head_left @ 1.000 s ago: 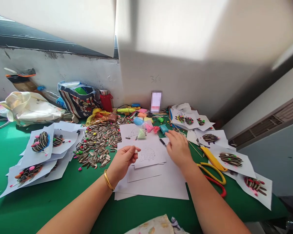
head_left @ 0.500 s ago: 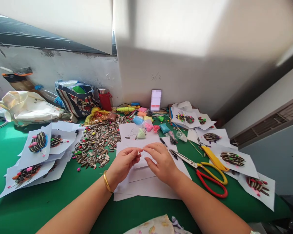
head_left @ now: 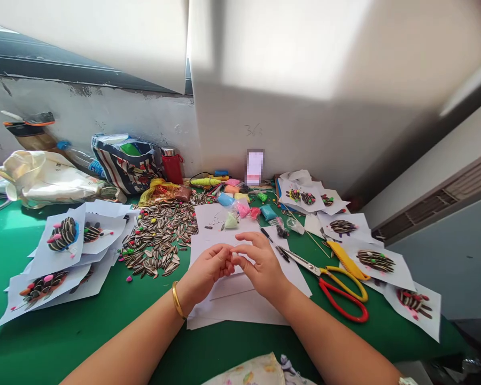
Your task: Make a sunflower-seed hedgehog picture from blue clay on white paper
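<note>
Over white sheets of paper (head_left: 248,310), my left hand (head_left: 209,270) is closed, its fingertips pinched together on something too small to make out. My right hand (head_left: 260,267) meets it fingertip to fingertip; its thumb and index finger are curled close together, the other fingers partly spread, and what lies between them is hidden. Just right of the right hand are black pens (head_left: 282,253) and scissors (head_left: 302,262) with red and yellow handles. Behind the hands lie a pale green clay packet (head_left: 231,220) and a sheet with a drawn outline (head_left: 208,215).
Sunflower seeds (head_left: 164,235) are heaped to the left. Papers with seed figures lie at left (head_left: 60,256) and right (head_left: 385,262). Colored clay packets (head_left: 242,207), a phone (head_left: 255,167), a red bottle (head_left: 172,166) and bags (head_left: 124,160) stand behind.
My right hand's thumb and index finger have come closer to the left fingertips, and its upper fingers have lifted and spread. The view has shifted slightly.
</note>
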Motion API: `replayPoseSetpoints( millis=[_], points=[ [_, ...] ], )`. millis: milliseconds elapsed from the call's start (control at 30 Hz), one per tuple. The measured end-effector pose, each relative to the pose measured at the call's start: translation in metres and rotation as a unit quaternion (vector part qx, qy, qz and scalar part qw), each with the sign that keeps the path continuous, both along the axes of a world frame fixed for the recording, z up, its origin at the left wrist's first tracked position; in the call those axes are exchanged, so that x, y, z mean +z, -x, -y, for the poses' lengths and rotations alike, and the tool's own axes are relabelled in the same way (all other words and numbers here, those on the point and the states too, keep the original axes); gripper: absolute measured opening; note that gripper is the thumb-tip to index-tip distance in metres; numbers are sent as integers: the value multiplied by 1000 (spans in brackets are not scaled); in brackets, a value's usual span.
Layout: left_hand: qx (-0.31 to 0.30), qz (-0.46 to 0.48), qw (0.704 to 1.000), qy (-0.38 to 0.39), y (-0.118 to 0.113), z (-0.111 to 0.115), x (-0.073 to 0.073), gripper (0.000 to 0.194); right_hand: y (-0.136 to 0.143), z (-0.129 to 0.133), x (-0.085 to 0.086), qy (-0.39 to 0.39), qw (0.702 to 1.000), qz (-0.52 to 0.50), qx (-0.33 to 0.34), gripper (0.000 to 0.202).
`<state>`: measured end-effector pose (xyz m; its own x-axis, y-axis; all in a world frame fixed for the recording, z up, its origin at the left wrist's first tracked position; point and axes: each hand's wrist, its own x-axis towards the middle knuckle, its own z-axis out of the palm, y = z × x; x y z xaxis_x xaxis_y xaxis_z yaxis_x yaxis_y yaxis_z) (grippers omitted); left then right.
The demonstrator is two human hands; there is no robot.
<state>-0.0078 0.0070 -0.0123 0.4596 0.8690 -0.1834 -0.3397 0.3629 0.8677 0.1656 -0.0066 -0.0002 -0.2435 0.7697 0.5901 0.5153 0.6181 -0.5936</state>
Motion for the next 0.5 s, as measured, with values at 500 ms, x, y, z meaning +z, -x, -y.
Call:
replayPoseSetpoints(
  millis=[500],
  points=[
    [-15, -56, 998, -20, 0, 2, 0, 35, -1, 0, -6, -46, 999, 18, 12, 16]
  ],
)
